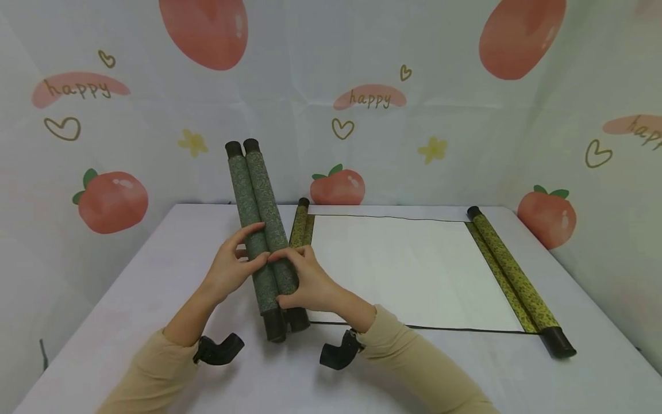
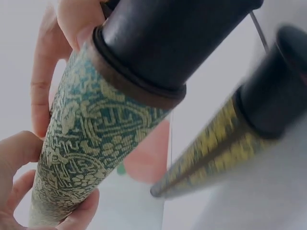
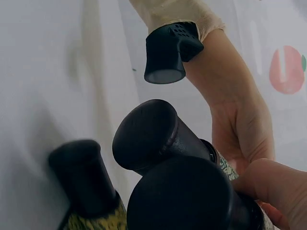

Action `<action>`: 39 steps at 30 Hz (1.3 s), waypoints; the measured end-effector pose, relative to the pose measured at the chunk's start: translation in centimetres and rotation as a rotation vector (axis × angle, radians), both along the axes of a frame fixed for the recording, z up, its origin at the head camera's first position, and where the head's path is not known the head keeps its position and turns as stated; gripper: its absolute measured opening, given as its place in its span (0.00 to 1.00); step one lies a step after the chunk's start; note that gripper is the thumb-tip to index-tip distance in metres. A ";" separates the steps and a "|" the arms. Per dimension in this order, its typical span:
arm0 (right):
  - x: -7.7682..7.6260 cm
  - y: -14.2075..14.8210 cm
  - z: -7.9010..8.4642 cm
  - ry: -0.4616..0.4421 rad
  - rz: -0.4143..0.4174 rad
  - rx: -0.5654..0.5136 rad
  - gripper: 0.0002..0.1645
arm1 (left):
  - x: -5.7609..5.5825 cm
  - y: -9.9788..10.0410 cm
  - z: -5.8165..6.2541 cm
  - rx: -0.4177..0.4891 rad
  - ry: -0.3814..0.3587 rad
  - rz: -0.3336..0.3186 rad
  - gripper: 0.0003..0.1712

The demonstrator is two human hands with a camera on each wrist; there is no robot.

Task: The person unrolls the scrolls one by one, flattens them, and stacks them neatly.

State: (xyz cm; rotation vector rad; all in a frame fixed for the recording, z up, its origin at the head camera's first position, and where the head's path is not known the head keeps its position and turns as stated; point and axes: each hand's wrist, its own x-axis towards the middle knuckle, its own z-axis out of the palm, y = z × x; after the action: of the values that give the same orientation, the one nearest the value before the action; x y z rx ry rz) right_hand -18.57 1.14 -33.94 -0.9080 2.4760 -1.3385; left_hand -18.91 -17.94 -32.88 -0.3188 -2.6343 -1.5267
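Note:
In the head view, two green patterned rolls of a scroll (image 1: 266,195) lie side by side and slant above the left half of the table, their black end knobs (image 1: 275,326) nearest me. My left hand (image 1: 226,269) grips the left roll with fingers and thumb around it. On the right roll, my right hand (image 1: 312,282) holds with fingers over the top and thumb lower down. The left wrist view gives a close look at the green brocade (image 2: 96,139) with fingers on it. Two black knobs (image 3: 148,134) fill the middle of the right wrist view.
A second scroll with yellow-green rollers (image 1: 517,282) lies unrolled on the white table (image 1: 124,322), its blank white sheet (image 1: 403,270) spread between them. Its left roller (image 1: 299,227) is partly behind the green rolls. A printed cloth (image 1: 289,115) hangs behind.

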 end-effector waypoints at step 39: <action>-1.2 8.0 1.6 0.258 -0.043 -0.077 0.31 | 0.4 9.3 1.1 0.059 0.206 -0.108 0.28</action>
State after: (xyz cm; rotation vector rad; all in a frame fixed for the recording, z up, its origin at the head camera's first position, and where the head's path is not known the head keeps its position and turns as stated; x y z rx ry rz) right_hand -19.76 9.17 -32.31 -1.1154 2.6614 -1.4196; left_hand -18.47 -8.62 -31.80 -0.5891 -2.4452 -1.5082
